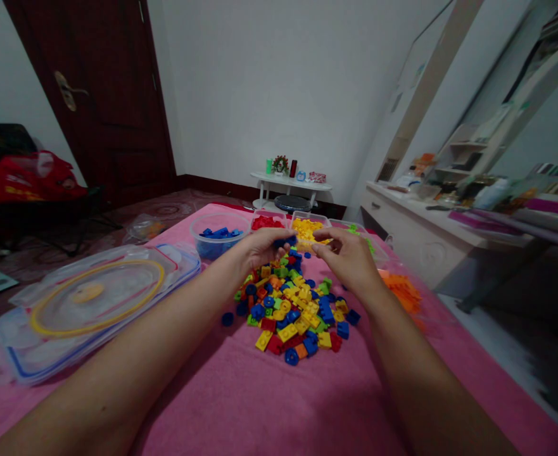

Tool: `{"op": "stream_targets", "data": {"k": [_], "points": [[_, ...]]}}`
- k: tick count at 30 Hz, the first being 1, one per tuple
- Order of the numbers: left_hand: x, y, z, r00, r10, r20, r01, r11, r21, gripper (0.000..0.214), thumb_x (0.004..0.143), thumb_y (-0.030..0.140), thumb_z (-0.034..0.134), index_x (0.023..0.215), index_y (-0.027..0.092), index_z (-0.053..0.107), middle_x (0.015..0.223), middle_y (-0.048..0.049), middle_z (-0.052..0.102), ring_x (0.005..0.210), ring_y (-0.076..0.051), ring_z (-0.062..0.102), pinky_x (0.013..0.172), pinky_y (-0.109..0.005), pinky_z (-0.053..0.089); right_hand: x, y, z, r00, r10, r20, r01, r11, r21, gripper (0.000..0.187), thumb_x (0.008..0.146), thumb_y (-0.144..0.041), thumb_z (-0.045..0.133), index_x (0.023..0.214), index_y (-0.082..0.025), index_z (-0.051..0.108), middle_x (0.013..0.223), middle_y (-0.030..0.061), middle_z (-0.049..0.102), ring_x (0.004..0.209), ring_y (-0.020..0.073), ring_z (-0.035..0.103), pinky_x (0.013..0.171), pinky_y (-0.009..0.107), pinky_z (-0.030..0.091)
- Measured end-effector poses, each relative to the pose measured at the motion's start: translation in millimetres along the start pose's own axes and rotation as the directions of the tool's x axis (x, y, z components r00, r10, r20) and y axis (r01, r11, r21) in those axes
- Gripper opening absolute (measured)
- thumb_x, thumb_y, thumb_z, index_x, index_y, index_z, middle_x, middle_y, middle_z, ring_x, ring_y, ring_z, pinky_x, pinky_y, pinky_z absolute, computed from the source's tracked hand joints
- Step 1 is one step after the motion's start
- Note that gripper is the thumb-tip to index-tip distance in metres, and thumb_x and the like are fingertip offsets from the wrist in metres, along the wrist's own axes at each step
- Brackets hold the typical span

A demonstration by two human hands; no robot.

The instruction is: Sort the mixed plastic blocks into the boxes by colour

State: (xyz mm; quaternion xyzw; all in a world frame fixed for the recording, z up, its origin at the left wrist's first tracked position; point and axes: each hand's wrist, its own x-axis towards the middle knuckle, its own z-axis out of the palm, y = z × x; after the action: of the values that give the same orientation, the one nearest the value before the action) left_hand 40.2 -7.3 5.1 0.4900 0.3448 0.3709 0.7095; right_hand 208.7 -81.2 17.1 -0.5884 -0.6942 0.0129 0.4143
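Observation:
My left hand (263, 247) is closed around dark blue toy bricks (285, 241), just above the far side of a mixed pile of toy bricks (302, 304). The pile holds yellow, blue, red, green and orange pieces on a pink cloth (259, 405). To the right, my right hand (348, 253) hovers with curved fingers apart and nothing visible between them. Its fingertips point left, in front of a clear container of yellow bricks (310, 225). A small round blue piece (308, 255) shows between the hands.
A round tub (197, 229) with blue bricks stands at the left. Beyond the hands are containers of red bricks (266, 221) and green bricks (355, 229); orange bricks (402, 291) lie at right. Stacked clear lids (117, 278) cover the cloth's left side.

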Motion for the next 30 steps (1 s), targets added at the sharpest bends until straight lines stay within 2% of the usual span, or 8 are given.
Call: {"op": "stream_targets", "data": {"k": [2,4,7,10,14,21,27,30], "points": [[2,13,-18.4,0.944,0.26,-0.203,-0.216,0.953,0.214,0.015,0.078,0.021,0.061,0.089,0.011,0.065,0.069,-0.0044,0.062,0.052,-0.007,0.053,0.044,-0.014,0.04,0,3,1,1.0,0.009,-0.003,-0.009,1.0,-0.025,0.022,0.074,-0.025,0.062,0.093,-0.016,0.07,0.09,0.0066,0.071,0.071,0.0155,0.062,0.068,0.028,0.048],[1,23,-42.5,0.756,0.535,-0.377,-0.28,0.785,0.552,0.019,0.077,0.024,0.06,0.09,0.013,0.067,0.077,-0.0056,0.066,0.062,-0.012,0.058,0.055,-0.02,0.046,0,5,2,1.0,-0.001,0.001,0.001,0.999,-0.044,0.021,0.074,-0.025,0.061,0.09,-0.017,0.071,0.088,0.0059,0.072,0.07,0.0152,0.062,0.068,0.027,0.047],[-1,29,-77.9,0.515,0.78,-0.356,0.007,0.412,0.911,0.021,0.077,0.028,0.058,0.091,0.02,0.071,0.094,-0.0073,0.069,0.086,-0.021,0.062,0.076,-0.031,0.047,0,8,4,1.0,-0.019,0.021,0.02,0.998,-0.062,0.02,0.075,-0.026,0.06,0.089,-0.018,0.071,0.086,0.0047,0.072,0.068,0.0147,0.062,0.067,0.027,0.047],[-2,24,-96.6,0.601,0.723,-0.34,0.302,0.189,0.934,0.025,0.073,0.035,0.061,0.093,0.024,0.072,0.099,-0.0093,0.069,0.097,-0.029,0.058,0.084,-0.04,0.044,2,14,1,1.0,-0.001,0.015,0.003,0.99,-0.142,0.02,0.076,-0.025,0.059,0.09,-0.019,0.071,0.087,0.004,0.072,0.072,0.0156,0.063,0.07,0.027,0.047],[0,14,-89.8,0.712,0.646,-0.276,0.35,0.015,0.937,0.028,0.072,0.041,0.064,0.092,0.023,0.073,0.103,-0.0127,0.067,0.109,-0.036,0.05,0.092,-0.05,0.036,4,30,-6,0.985,0.134,0.111,-0.082,0.92,-0.383,0.028,0.078,-0.023,0.058,0.103,-0.019,0.069,0.102,0.0072,0.07,0.085,0.0192,0.064,0.077,0.029,0.046],[7,6,-51.7,0.719,0.691,0.073,-0.074,-0.028,0.997,0.024,0.081,0.028,0.055,0.096,0.021,0.072,0.105,-0.0075,0.067,0.105,-0.024,0.054,0.097,-0.037,0.036,-12,42,1,0.775,0.48,0.412,-0.044,0.69,-0.722,0.036,0.08,-0.011,0.049,0.111,-0.016,0.066,0.118,0.0165,0.063,0.11,0.0297,0.058,0.084,0.037,0.046],[6,-13,-12.8,0.822,0.483,0.301,-0.415,0.147,0.898,0.021,0.078,0.024,0.06,0.094,0.018,0.073,0.098,-0.0061,0.071,0.094,-0.02,0.062,0.085,-0.028,0.044,-13,44,7,0.761,0.536,0.365,-0.077,0.634,-0.77,0.033,0.077,-0.007,0.048,0.102,-0.014,0.068,0.114,0.0195,0.064,0.104,0.032,0.061,0.076,0.038,0.048],[-8,-21,11.2,0.774,0.315,0.549,-0.619,0.198,0.76,0.025,0.077,0.028,0.064,0.098,0.017,0.072,0.1,-0.0061,0.071,0.093,-0.018,0.063,0.084,-0.026,0.045,-7,45,-3,0.776,0.534,0.336,-0.125,0.652,-0.747,0.025,0.073,-0.016,0.058,0.094,-0.02,0.07,0.107,0.0131,0.067,0.099,0.0287,0.063,0.071,0.034,0.047]]}}
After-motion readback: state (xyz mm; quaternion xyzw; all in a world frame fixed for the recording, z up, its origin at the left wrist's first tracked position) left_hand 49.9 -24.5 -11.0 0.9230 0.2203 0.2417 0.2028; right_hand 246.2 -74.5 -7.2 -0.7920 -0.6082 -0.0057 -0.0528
